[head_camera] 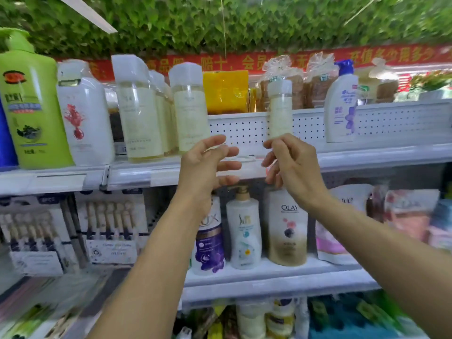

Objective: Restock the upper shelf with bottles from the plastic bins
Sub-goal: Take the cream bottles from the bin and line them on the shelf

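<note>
My right hand pinches the bottom of a slim clear bottle with a pale label and a frosted cap, holding it upright above the upper shelf. My left hand hovers just left of it with fingers spread and relaxed, holding nothing. Its fingertips are near the base of a matching bottle that stands on the shelf. More bottles of the same kind stand to the left. The plastic bins are out of view.
A green pump bottle and a white bottle stand at the shelf's left, a white and purple pump bottle at its right. A perforated white back panel runs behind the gap. Body wash bottles fill the shelf below.
</note>
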Tool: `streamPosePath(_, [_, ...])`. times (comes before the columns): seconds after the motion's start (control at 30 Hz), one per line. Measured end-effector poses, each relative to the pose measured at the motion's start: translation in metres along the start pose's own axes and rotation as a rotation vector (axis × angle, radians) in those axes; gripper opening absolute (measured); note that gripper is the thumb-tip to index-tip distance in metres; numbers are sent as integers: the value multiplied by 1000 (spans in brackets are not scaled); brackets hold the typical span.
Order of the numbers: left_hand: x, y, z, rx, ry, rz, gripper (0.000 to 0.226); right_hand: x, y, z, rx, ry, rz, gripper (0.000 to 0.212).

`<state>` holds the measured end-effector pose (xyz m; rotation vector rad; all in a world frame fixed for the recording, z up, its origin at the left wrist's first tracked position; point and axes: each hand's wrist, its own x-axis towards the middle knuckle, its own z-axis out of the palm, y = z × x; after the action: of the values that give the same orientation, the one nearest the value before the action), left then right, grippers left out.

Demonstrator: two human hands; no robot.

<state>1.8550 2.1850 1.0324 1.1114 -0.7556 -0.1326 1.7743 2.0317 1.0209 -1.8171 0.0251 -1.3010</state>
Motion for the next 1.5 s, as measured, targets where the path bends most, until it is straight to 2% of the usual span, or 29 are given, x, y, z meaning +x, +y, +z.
streamPosePath(0.2, [-53,-54,35,-36,-63,-116,17,-60,31,-47,-42,-48,148,22])
streamPosePath(0.37, [-92,-99,56,-6,-132,-281,15,-102,53,-78,-95,-90,281,22])
streamPosePath(0.5, [-113,-140,64,21,-167,-438,13,-139,81,-95,-128,-114,384,21])
streamPosePath(0.9, [-201,-296,61,55,-224,-1014,11,-291,192,-129,-185,-90,892,12])
streamPosePath(1.23, [-329,-410,57,104,-186,-1431,9,-454,233,-179,-256,-48,1366,18])
streamPosePath(1.5, [-414,-494,66,131,-52,-1624,11,-564,297,-208,-292,-208,1658,19])
